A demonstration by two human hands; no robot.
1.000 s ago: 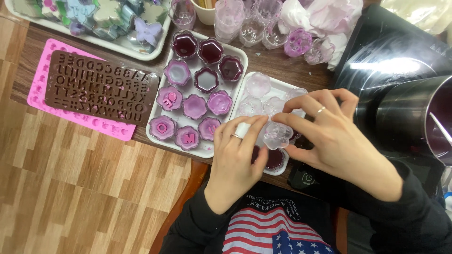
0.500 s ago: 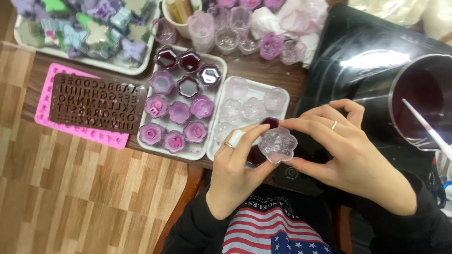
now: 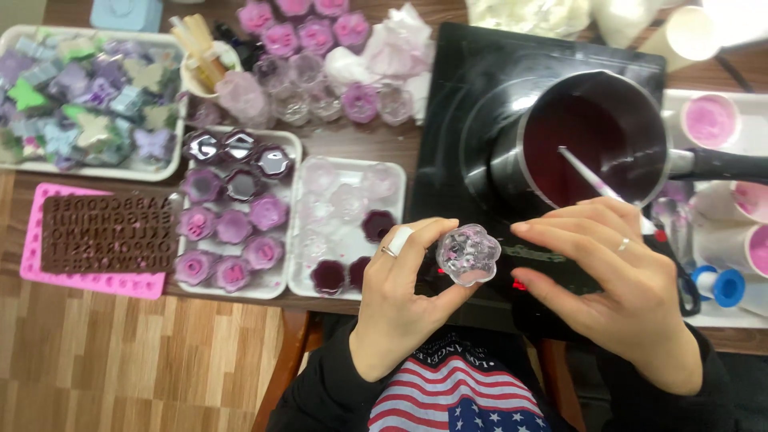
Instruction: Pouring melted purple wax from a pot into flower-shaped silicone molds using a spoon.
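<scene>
One clear flower-shaped mould [image 3: 468,254] is gripped in the left hand [image 3: 400,300] above the tabletop [image 3: 352,140] edge, the right hand [image 3: 616,284] open beside it, near two white trays [image 3: 296,240] and one pot [image 3: 596,144].

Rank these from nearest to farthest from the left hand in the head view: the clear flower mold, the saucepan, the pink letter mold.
1. Clear flower mold: held in the left hand's fingertips.
2. Saucepan: up and to the right, on the black cooktop.
3. Pink letter mold: far left, at the table edge.
</scene>
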